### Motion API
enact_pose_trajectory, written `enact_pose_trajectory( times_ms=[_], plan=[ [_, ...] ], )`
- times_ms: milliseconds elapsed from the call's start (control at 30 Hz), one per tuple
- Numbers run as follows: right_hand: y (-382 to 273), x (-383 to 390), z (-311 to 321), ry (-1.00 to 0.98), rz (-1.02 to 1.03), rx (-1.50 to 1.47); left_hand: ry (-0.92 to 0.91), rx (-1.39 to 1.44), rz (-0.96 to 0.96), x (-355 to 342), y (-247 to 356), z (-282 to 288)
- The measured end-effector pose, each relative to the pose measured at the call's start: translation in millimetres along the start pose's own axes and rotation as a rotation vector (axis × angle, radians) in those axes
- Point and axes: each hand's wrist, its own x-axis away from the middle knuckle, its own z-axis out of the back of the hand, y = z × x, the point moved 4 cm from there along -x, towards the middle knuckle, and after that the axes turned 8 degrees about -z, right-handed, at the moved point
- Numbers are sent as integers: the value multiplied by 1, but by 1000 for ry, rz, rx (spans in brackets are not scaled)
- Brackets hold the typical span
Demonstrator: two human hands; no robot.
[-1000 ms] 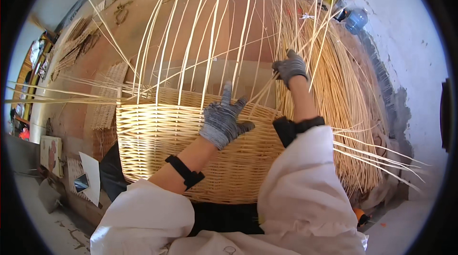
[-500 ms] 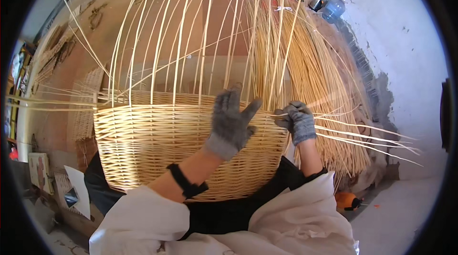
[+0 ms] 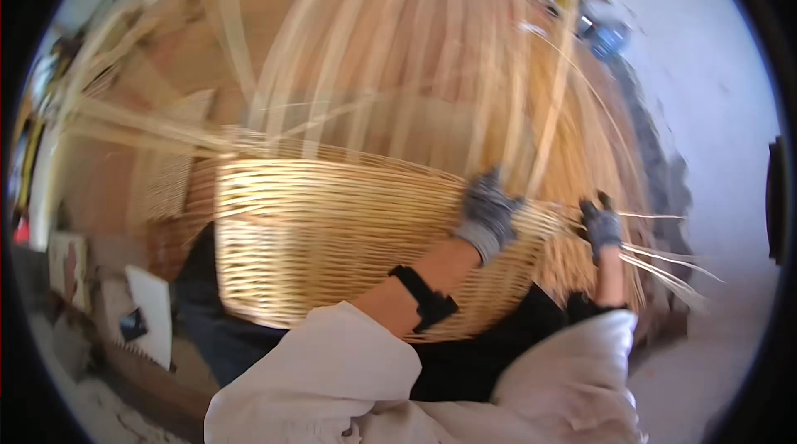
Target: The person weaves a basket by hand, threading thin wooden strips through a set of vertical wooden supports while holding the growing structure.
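Observation:
A pale woven wicker basket [image 3: 357,228] stands across my lap, with upright rods [image 3: 353,87] rising blurred from its rim. My left hand [image 3: 490,211], in a grey glove, is at the rim near the right end; its fingers curl over the edge, closed on the basket. Just past the right corner is my right hand [image 3: 599,226], also gloved and somewhat blurred. Its fingers look closed round a thin willow rod [image 3: 652,215] whose end sticks out to the right. More loose rod ends [image 3: 664,261] spread out below it.
A large bundle of rods [image 3: 573,153] lies on the floor behind the basket's right end. Long rods [image 3: 158,128] stick out at the left. A blue water jug [image 3: 608,39] stands by the pale wall [image 3: 706,95]. White board [image 3: 151,315] leans at lower left.
The basket and both hands have moved right, and the upright rods sway in a blur. My left hand has gone from flat and spread to curled at the rim. The view has shifted somewhat.

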Motion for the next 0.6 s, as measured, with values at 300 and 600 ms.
enact_pose_trajectory(
  times_ms=[300, 600],
  plan=[
    [-165, 242, -229, -910, 502, 80, 749, 509, 482, 185, -265, 134],
    [-267, 383, -362, -559, 1180, 539, 455, -407, 475, 165, -277, 101]
  ],
)
